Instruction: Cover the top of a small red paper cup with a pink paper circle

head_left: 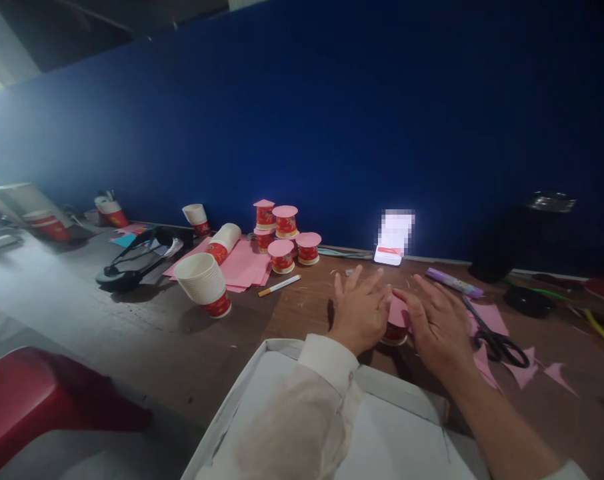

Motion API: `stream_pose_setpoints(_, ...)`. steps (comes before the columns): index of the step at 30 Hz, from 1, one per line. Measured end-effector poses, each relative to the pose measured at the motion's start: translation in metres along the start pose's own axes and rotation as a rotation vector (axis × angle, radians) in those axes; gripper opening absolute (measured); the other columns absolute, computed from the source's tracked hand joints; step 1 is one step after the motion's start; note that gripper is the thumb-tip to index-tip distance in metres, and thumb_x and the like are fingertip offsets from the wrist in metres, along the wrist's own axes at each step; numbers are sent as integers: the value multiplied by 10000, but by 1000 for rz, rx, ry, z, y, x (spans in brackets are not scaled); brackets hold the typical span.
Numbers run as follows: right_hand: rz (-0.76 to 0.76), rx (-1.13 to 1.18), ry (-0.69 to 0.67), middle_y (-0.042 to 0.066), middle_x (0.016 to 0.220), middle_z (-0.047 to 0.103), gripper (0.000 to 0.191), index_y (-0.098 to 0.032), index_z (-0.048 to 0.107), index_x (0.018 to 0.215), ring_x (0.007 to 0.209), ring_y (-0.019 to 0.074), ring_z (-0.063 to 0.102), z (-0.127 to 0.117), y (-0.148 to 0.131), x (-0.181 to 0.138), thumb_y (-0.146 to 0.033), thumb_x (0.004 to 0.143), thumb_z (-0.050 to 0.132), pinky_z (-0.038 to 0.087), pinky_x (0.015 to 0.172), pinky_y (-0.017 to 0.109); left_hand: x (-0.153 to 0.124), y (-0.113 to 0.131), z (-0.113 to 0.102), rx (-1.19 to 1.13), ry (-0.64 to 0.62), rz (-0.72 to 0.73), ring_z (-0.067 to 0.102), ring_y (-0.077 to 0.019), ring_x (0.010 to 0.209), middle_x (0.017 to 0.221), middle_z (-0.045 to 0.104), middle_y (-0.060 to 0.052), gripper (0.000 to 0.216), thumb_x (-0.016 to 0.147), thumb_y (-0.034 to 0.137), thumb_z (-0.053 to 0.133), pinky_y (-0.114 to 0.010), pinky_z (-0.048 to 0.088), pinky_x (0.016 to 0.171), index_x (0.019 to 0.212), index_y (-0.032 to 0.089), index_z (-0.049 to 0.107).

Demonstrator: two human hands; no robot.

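A red paper cup (395, 335), rim down with a pink paper piece (398, 312) on top, stands between my two hands at the table's near side. My left hand (359, 310) is open on its left, fingers spread, the thumb side against the pink paper. On the other side, my right hand (439, 327) is open with fingers stretched out, its thumb at the paper's right edge. Both hands partly hide the cup. Black-handled scissors (499, 343) lie right of my right hand, among pink paper scraps (526, 369). Beyond that hand lies a purple tube (455, 283).
Several pink-topped red cups (282, 256) stand by the blue partition (302, 120). Left of them are pink sheets (245, 265), a stack of paper cups (202, 283), a marker (279, 285) and a black headset (132, 267). A lit phone (388, 255) leans on the partition. A red stool (47, 400) stands lower left.
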State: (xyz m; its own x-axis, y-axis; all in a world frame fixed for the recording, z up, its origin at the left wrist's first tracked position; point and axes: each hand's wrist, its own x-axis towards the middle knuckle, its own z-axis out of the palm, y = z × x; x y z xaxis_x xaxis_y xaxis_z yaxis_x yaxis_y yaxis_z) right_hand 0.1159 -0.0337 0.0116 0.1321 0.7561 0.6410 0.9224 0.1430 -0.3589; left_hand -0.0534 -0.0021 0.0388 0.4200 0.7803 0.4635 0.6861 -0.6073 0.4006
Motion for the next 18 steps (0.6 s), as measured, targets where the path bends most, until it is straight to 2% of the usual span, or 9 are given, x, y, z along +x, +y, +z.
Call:
stream_pose_setpoints(6, 21, 85, -5, 74, 1472, 594, 530, -303, 794, 1079, 1406, 332, 473, 0, -2, 0, -529, 1021, 318, 273, 1178, 637, 1, 0, 1, -79, -23, -25, 287, -300, 1524, 1580, 469, 36, 439, 1046, 414, 312, -688, 126, 1225, 1299, 342, 663)
stream_pose_setpoints(8, 17, 170, 36, 114, 1489, 571, 528, -262, 761, 1181, 1413, 333, 471, -5, 3, 1, -501, 1024, 318, 298, 1182, 607, 3, -3, 2, -176, -19, -72, 296, -295, 1524, 1587, 462, 13, 458, 1043, 443, 312, -661, 130, 1237, 1366, 333, 616)
stream_pose_setpoints(10, 68, 272, 107, 152, 1524, 525, 542, -207, 655, 1364, 1441, 322, 441, -12, 12, 2, -461, 1030, 312, 311, 1197, 554, 5, -8, 1, -335, -12, -165, 320, -292, 1517, 1597, 447, -55, 536, 1024, 515, 353, -597, 198, 1245, 1482, 283, 505)
stream_pose_setpoints(12, 199, 338, 148, 143, 1542, 501, 571, -216, 538, 1485, 1460, 317, 414, -19, 21, 2, -471, 1033, 299, 294, 1214, 546, 7, -14, -2, -504, -54, -262, 338, -314, 1509, 1602, 420, -147, 758, 950, 620, 484, -538, 302, 1217, 1572, 205, 362)
stream_pose_setpoints(15, 377, 391, 154, 155, 1505, 523, 645, -222, 522, 1492, 1415, 361, 462, -23, 28, 2, -576, 1017, 266, 306, 1192, 603, 6, -20, -7, -604, -254, -312, 334, -392, 1499, 1614, 376, -201, 1212, 675, 682, 785, -558, 371, 1169, 1620, 183, 214)
stream_pose_setpoints(17, 433, 419, 121, 172, 1479, 538, 692, -199, 554, 1460, 1393, 373, 481, -22, 26, 1, -627, 999, 266, 316, 1183, 599, 3, -21, -7, -557, -333, -294, 359, -431, 1474, 1595, 399, -212, 1385, 502, 624, 903, -594, 375, 1154, 1620, 192, 208)
stream_pose_setpoints(18, 441, 431, 107, 177, 1468, 545, 702, -188, 565, 1444, 1385, 372, 486, -21, 24, 0, -640, 992, 277, 318, 1181, 595, 2, -21, -6, -527, -335, -284, 396, -438, 1447, 1565, 441, -213, 1396, 460, 589, 929, -602, 388, 1141, 1610, 195, 244)
